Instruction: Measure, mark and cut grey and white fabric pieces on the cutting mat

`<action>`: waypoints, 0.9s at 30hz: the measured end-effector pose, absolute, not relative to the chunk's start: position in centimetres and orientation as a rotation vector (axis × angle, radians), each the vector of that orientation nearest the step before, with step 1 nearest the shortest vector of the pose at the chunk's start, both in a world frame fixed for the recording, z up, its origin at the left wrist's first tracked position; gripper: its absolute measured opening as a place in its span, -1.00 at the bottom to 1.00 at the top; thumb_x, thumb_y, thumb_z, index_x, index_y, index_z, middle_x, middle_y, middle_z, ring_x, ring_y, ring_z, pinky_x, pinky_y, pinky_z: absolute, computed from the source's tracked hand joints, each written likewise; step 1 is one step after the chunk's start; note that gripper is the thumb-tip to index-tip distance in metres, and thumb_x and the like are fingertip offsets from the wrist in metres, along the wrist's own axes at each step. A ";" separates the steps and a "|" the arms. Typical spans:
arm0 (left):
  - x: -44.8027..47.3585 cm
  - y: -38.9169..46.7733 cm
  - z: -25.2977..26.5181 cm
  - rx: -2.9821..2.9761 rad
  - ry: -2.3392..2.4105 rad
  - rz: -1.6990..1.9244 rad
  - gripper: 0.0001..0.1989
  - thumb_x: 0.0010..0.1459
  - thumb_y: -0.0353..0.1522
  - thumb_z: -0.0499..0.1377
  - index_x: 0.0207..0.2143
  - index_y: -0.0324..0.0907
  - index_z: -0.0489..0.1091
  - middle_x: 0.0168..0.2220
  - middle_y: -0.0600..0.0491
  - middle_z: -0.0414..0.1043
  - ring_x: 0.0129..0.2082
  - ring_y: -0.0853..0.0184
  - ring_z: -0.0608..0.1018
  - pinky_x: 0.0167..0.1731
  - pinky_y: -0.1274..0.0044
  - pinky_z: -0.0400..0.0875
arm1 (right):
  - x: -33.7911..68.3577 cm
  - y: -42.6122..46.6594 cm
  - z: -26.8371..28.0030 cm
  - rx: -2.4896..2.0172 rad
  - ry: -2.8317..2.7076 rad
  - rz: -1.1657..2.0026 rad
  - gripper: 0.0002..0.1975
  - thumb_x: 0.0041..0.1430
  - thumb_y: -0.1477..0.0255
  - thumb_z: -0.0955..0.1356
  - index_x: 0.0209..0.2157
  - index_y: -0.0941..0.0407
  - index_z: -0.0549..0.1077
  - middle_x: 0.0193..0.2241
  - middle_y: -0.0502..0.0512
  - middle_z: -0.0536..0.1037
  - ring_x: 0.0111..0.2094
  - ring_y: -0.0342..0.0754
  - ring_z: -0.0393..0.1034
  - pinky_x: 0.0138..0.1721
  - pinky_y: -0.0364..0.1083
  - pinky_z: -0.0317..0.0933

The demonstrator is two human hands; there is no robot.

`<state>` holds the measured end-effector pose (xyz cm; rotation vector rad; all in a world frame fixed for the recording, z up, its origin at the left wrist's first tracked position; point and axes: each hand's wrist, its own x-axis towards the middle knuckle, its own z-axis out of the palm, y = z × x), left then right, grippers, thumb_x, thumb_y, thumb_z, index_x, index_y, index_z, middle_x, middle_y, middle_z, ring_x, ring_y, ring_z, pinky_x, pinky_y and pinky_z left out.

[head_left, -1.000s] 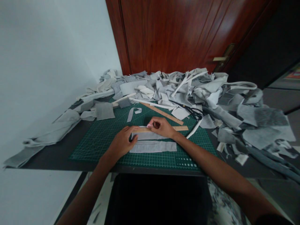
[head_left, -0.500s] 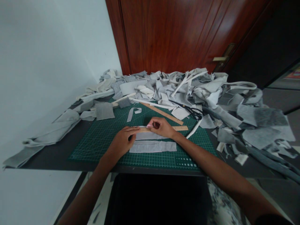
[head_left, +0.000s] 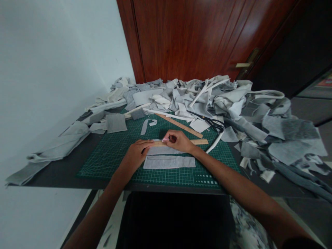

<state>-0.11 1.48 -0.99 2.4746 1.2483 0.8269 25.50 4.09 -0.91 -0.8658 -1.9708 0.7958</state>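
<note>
A wooden ruler (head_left: 199, 141) lies across a strip of grey cloth (head_left: 163, 150) on the green cutting mat (head_left: 103, 155). My left hand (head_left: 137, 152) holds the ruler's left end down, fingers along the far side and thumb on the near side. At the ruler's upper edge, my right hand (head_left: 177, 141) is closed in a pinch; a small pinkish spot shows at its fingertips, too small to name. Just nearer to me lies another grey cloth strip (head_left: 169, 162). Beyond the hands, a narrow curled strip (head_left: 147, 126) rests on the mat.
A second wooden ruler (head_left: 178, 125) lies slanted behind my right hand, near black-handled scissors (head_left: 211, 121). Grey and white cloth scraps (head_left: 178, 97) are heaped along the table's back and right side. Folded cloth (head_left: 64, 140) lies at left. A wooden door (head_left: 186, 38) stands behind.
My left hand and forearm have shifted very slightly. The right hand keeps its pinch at the ruler's edge, and the ruler and cloth strips stay in place.
</note>
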 end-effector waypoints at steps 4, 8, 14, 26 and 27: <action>-0.4 1.9 -1.3 2.473 1.208 0.831 -0.57 0.27 -0.52 -0.01 -0.07 -0.19 0.64 0.03 -0.06 0.65 0.06 0.17 0.63 0.21 0.26 0.47 | 25.4 4.1 -0.9 -0.856 -1.977 0.784 -0.82 0.25 0.34 0.42 -0.39 0.13 0.50 -0.51 -0.07 0.41 -0.51 -0.20 0.18 -0.46 -0.17 0.07; -0.5 1.9 -1.2 2.486 1.205 0.818 -0.58 0.26 -0.52 0.00 -0.10 -0.16 0.64 0.03 -0.04 0.64 0.03 0.18 0.62 0.15 0.26 0.50 | 25.5 4.1 -0.8 -0.856 -1.989 0.782 -0.81 0.25 0.33 0.42 -0.40 0.13 0.49 -0.50 -0.06 0.42 -0.51 -0.20 0.19 -0.45 -0.16 0.07; -0.3 1.8 -1.0 2.498 1.238 0.785 -0.58 0.27 -0.52 -0.02 -0.09 -0.14 0.62 0.00 -0.03 0.63 0.00 0.19 0.60 0.14 0.31 0.48 | 25.5 4.0 -0.9 -0.874 -1.996 0.789 -0.79 0.27 0.31 0.42 -0.39 0.13 0.49 -0.49 -0.05 0.43 -0.51 -0.19 0.19 -0.45 -0.16 0.07; -0.4 2.2 -0.7 2.458 1.273 0.761 -0.65 0.38 -0.37 0.01 -0.09 -0.15 0.61 -0.05 -0.05 0.66 -0.02 0.15 0.62 0.09 0.31 0.48 | 25.3 4.1 -1.0 -0.892 -2.002 0.811 -0.79 0.29 0.27 0.43 -0.28 0.15 0.56 -0.44 -0.03 0.49 -0.50 -0.21 0.20 -0.45 -0.18 0.07; -0.5 2.3 -0.8 2.458 1.253 0.762 -0.65 0.36 -0.38 0.01 -0.11 -0.15 0.62 -0.05 -0.05 0.66 -0.02 0.15 0.63 0.10 0.30 0.48 | 25.2 4.0 -0.9 -0.884 -2.018 0.802 -0.79 0.29 0.28 0.43 -0.27 0.15 0.57 -0.42 -0.02 0.51 -0.50 -0.21 0.21 -0.45 -0.19 0.07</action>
